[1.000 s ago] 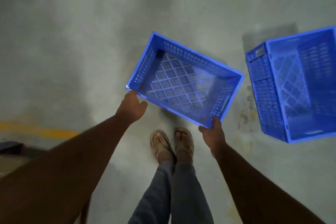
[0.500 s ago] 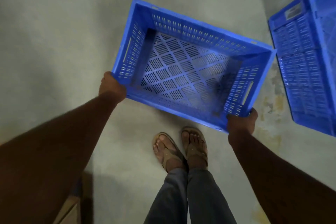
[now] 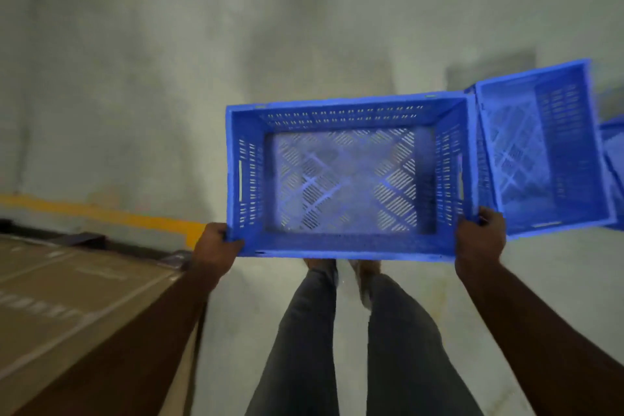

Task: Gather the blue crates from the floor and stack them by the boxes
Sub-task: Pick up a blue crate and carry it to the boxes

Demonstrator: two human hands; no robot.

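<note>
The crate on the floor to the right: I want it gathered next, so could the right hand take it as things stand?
Probably not yet: the right hand grips the held crate, though the floor crate sits just beyond it.

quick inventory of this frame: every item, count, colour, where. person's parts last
held crate: 1, blue, slatted, empty, centre, gripped at its near corners
other crates: 2, blue; one right of the held crate, another cut off at the right edge
cardboard box: 1, brown, lower left
floor line: 1, yellow, left on the grey floor
left hand: on the crate's near-left corner
right hand: on the near-right corner
legs: 2, dark trousers, bottom centre
</note>
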